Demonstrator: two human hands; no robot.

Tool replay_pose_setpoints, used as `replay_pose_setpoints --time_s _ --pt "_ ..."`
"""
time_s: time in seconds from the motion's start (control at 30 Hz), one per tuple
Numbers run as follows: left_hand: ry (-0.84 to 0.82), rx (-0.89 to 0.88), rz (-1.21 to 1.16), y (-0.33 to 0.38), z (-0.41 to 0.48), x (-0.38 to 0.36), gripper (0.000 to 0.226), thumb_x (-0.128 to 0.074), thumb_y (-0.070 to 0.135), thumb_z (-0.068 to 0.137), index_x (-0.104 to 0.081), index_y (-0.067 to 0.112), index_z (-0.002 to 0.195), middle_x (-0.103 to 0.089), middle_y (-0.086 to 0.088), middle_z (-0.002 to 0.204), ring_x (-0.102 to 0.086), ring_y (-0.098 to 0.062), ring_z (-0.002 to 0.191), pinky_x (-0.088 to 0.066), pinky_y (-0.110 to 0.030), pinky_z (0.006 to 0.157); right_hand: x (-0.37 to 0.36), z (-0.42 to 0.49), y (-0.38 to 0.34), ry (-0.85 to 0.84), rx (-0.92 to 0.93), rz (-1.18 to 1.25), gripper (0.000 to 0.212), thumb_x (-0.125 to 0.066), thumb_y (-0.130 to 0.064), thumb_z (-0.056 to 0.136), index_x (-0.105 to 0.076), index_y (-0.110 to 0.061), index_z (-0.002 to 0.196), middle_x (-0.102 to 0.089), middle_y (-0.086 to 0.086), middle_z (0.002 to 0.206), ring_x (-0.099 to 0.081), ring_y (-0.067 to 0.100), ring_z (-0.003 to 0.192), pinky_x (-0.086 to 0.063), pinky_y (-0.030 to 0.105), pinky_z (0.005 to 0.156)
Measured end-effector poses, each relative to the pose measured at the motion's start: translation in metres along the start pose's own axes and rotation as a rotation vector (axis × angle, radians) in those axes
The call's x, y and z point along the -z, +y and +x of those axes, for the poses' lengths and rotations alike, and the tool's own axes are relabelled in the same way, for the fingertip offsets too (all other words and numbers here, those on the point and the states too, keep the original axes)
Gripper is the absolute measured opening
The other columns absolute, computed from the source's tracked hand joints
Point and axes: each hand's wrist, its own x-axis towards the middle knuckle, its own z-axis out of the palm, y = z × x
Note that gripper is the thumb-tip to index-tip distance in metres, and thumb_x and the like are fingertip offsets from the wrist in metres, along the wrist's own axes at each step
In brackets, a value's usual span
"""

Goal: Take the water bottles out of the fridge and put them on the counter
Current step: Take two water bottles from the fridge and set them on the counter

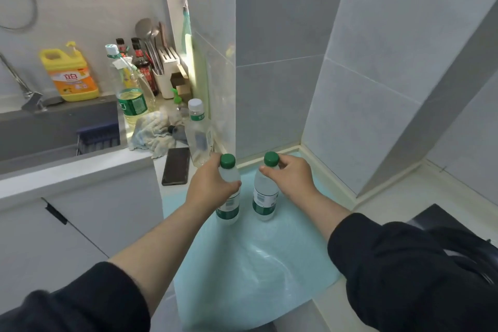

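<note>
I have one water bottle in each hand, both over the pale blue counter mat (242, 264). My left hand (210, 183) is wrapped around the shoulder of the left bottle (229, 207), thumb across the front, fingers curled behind just below the green cap. My right hand (291, 175) pinches the right bottle (265, 197) at the neck, thumb and fingers closed directly under its cap.

Both bottles stand upright, long axes vertical, caps up. Their bases sit at or very near the mat; I cannot tell for certain whether they are fully seated. They are side by side, near each other but apart, toward the back edge of the mat, short of the tiled corner. Each bottle hangs directly below its grip, so neither hand reaches across the other.

A third bottle with a white cap (198, 132) stands on the counter (159, 186) at the mat's back left corner, just beside my left hand. A dark phone (176, 166) lies flat to its left, near the counter's front edge.

Judgement: the placing step looks nearly done for this pair. The coming move calls for a straight release, fingers opening outward, hands lifting along the bottles' vertical axes. Risk: my left hand, nearer the white-capped bottle, could brush it on withdrawal and tip it.
</note>
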Motion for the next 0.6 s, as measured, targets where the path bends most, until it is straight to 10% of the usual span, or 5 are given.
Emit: replay_pose_setpoints --time_s 0.6 --pt "-0.089 0.079 -0.008 -0.012 0.011 -0.009 0.061 -0.083 0.037 0.06 -0.048 0.034 0.11 -0.06 0.017 0.096 -0.063 -0.019 0.091 -0.055 -0.042 0.08 -0.005 0.015 0.02 -0.115 -0.013 -0.072 0.03 -0.079 -0.03 0.076 -0.062 -0.022 0.1 -0.062 -0.009 0.092 -0.059 0.016 0.091 -0.042 0.024 0.071"
